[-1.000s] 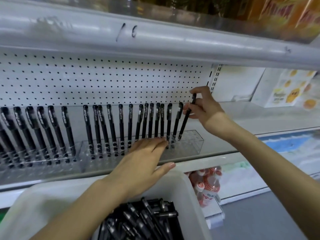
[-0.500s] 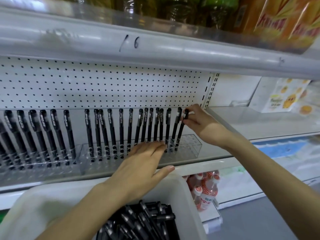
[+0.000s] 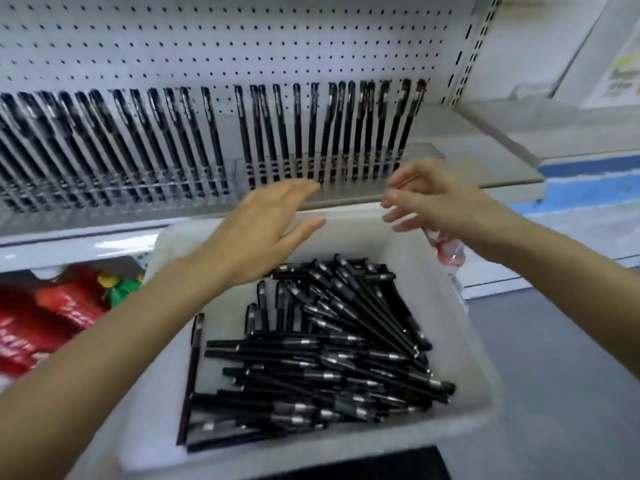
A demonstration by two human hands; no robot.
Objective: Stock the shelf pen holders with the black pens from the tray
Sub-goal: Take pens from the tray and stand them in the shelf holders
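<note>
The white pegboard (image 3: 242,39) fills the view from 10 to 2 o'clock. Below it, at 6 o'clock, the white tray (image 3: 453,317) juts out in front of the shelf (image 3: 485,174); what holds the tray up I cannot see. The black pens (image 3: 322,358) to be stocked lie in it, criss-crossed in a heap. At 12 o'clock, the clear pen holders (image 3: 420,154) carry a long row of standing pens (image 3: 207,133), which lean and sit close together at the right end.

The left hand (image 3: 256,237) hovers flat over the tray's far rim, fingers straight, holding nothing. The right hand (image 3: 436,199), at 2 o'clock from the heap, has loosely bent fingers and looks empty.

The risks, as I see them:
- Pulling one pen from the tangle may drag others over the tray wall.
- Leaning on the rim may tip the tray.
- Pushing a pen in among the crowded leaning ones may knock its neighbours.
</note>
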